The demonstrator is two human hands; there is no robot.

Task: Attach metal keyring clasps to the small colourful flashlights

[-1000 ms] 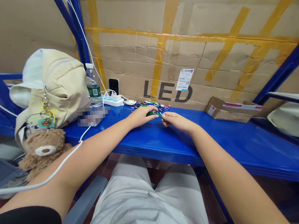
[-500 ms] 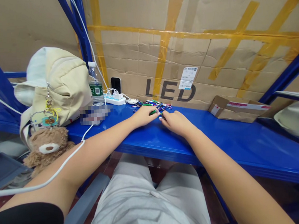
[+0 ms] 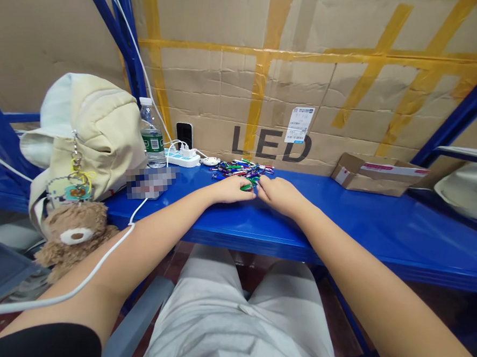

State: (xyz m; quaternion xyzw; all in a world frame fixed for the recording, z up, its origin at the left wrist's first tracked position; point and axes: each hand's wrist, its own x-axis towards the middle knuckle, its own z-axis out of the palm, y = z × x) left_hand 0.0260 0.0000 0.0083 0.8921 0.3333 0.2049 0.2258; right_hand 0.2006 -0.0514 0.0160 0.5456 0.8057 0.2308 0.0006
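Note:
Both my hands rest on the blue shelf (image 3: 346, 220), fingertips meeting over a small green clip (image 3: 246, 187). My left hand (image 3: 233, 189) is curled with its fingers pinched on the green clip. My right hand (image 3: 277, 193) is closed too, its fingertips against the same clip from the right. Just behind them lies a pile of small coloured clips (image 3: 241, 169), several of them green, purple, red and blue. How the clip sits between my fingers is mostly hidden.
A cream backpack (image 3: 86, 139) with a teddy bear (image 3: 74, 237) hangs at the left. A water bottle (image 3: 152, 135), a white power strip (image 3: 183, 159) and a white cable (image 3: 106, 256) are nearby. A taped cardboard wall (image 3: 297, 78) stands behind. A small carton (image 3: 377, 172) lies at right.
My hands have stayed together on the green clip and shifted slightly nearer to me on the shelf. The view has tilted a little.

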